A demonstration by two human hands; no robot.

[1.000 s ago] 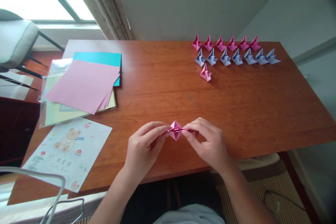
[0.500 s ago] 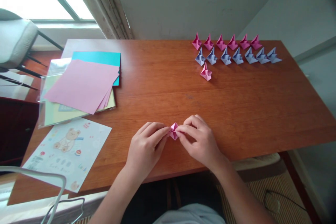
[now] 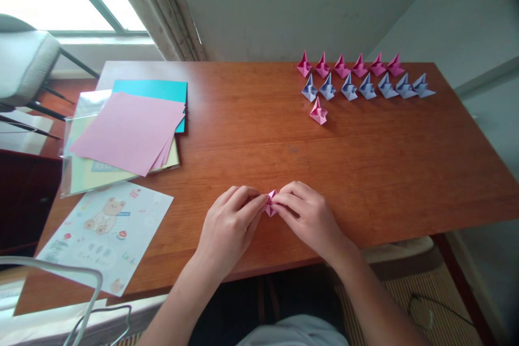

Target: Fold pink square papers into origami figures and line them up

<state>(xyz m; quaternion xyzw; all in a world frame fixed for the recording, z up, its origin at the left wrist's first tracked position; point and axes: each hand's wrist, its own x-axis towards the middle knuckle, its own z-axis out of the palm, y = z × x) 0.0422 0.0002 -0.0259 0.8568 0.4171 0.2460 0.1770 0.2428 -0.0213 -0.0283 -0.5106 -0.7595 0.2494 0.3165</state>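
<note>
Left hand (image 3: 233,221): pinches one folded pink paper (image 3: 271,210)
Right hand (image 3: 306,216): pinches its right side
Magenta figures (image 3: 341,68): six, far right
Lilac figures (image 3: 367,90): seven, nearer
Pale-pink figure (image 3: 319,114): one, nearer yet

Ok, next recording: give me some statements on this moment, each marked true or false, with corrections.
The left hand and right hand pinch one pink fold. True.
The lilac row holds five pieces. False: the row holds seven.
The bear sheet lies right of the hands. False: it lies left.
The pink sheets overlap the teal paper. True.
The lone pink piece sits nearer the hands than the lilac row. True.
</note>
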